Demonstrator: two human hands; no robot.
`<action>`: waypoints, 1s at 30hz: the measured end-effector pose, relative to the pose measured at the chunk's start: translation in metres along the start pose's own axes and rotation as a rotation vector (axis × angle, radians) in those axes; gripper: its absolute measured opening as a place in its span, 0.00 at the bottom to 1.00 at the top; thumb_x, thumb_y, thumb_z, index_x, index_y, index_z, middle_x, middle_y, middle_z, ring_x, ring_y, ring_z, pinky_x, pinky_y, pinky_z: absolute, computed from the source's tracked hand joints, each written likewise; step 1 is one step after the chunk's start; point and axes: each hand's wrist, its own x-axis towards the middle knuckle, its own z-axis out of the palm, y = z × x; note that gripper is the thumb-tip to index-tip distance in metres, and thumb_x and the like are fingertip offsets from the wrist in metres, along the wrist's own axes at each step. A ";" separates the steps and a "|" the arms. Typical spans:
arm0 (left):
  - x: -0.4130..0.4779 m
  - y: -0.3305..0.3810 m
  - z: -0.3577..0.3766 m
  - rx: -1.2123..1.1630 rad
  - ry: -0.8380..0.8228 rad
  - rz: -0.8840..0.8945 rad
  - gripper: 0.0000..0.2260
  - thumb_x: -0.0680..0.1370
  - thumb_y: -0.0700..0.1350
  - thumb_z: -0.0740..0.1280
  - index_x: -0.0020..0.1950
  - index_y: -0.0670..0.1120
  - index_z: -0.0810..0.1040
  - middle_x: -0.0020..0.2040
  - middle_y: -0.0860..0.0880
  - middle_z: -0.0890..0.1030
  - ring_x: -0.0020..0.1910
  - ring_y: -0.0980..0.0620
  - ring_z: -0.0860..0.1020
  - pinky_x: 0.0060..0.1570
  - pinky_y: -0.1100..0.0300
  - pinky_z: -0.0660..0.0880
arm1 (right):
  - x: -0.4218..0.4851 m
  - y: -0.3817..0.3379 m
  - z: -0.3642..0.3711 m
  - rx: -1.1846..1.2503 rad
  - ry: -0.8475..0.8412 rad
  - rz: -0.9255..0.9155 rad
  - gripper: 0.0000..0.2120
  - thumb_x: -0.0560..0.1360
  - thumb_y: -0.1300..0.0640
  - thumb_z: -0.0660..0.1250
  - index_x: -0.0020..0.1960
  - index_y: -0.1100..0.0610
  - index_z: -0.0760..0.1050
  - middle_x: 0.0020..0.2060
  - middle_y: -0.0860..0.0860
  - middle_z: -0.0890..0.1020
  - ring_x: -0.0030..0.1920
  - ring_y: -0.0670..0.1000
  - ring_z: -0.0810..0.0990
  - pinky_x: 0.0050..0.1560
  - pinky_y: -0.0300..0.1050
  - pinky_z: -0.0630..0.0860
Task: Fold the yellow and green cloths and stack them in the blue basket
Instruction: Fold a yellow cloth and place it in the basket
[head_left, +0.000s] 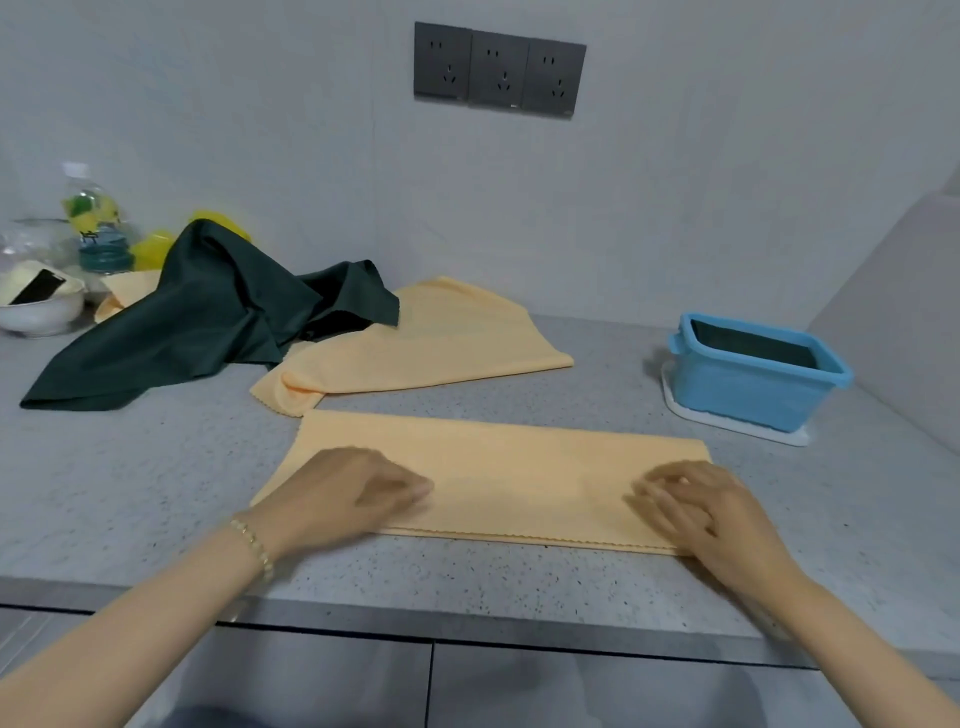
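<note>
My left hand (353, 493) and right hand (696, 509) press the yellow cloth (519, 467).
Both lie flat, gripping nothing. The folded cloth is on the table (156, 493), blue basket (753, 395) off to its right.

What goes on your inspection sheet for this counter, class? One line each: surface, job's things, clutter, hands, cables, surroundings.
Surface: grey speckled countertop.
Job's things: folded yellow cloth in front; second yellow cloth behind it, loose; green cloth crumpled partly over that; blue basket at right.
Clutter: bottle and white bowl at far left.
Hands: left hand and right hand press flat on the folded yellow cloth.
Cables: nothing seen.
Surroundings: three wall sockets, nothing plugged in.
</note>
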 end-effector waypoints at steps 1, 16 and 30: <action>0.013 0.004 -0.002 -0.041 0.042 0.004 0.26 0.75 0.72 0.49 0.65 0.63 0.75 0.56 0.67 0.76 0.56 0.68 0.72 0.58 0.63 0.71 | 0.015 -0.009 0.005 0.029 0.026 0.027 0.19 0.77 0.44 0.56 0.52 0.51 0.83 0.50 0.44 0.82 0.52 0.47 0.78 0.56 0.45 0.69; 0.098 0.021 0.070 0.163 -0.104 -0.096 0.23 0.84 0.51 0.43 0.79 0.49 0.45 0.79 0.54 0.44 0.77 0.56 0.42 0.74 0.55 0.38 | 0.078 -0.068 0.114 -0.051 -0.347 0.074 0.25 0.82 0.45 0.49 0.77 0.49 0.54 0.77 0.47 0.52 0.77 0.47 0.47 0.75 0.45 0.44; 0.067 -0.060 0.029 0.216 -0.133 -0.248 0.25 0.80 0.64 0.43 0.76 0.63 0.43 0.78 0.59 0.42 0.77 0.55 0.40 0.73 0.47 0.36 | 0.047 0.018 0.063 -0.281 -0.419 0.430 0.29 0.75 0.30 0.41 0.74 0.33 0.46 0.77 0.43 0.45 0.77 0.57 0.42 0.74 0.59 0.39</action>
